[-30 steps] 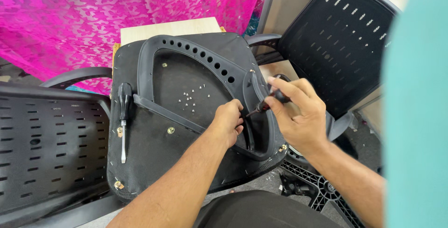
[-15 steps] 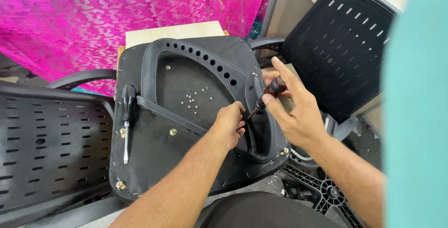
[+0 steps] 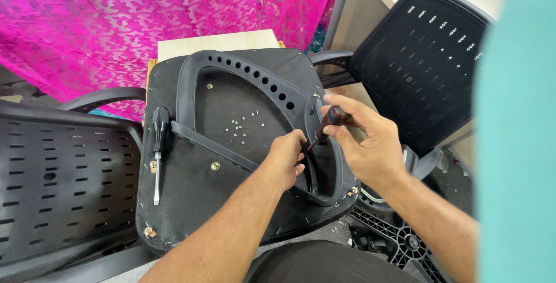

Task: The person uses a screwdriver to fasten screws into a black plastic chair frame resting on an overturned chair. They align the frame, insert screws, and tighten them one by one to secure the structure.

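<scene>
right hand (image 3: pixel 370 150) clamped on dark-handled screwdriver (image 3: pixel 327 122) | left hand (image 3: pixel 285 158) presses black plastic armrest frame (image 3: pixel 243 74) | this side being screwed; second screwdriver (image 3: pixel 157 144) lies aside

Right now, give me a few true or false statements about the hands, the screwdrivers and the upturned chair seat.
1. The right hand grips a screwdriver. True.
2. The left hand holds the second screwdriver. False: it lies untouched on the upturned chair seat, at its left.
3. Small loose screws lie inside the armrest frame. True.
4. The cloth behind is green. False: it is pink.
</scene>
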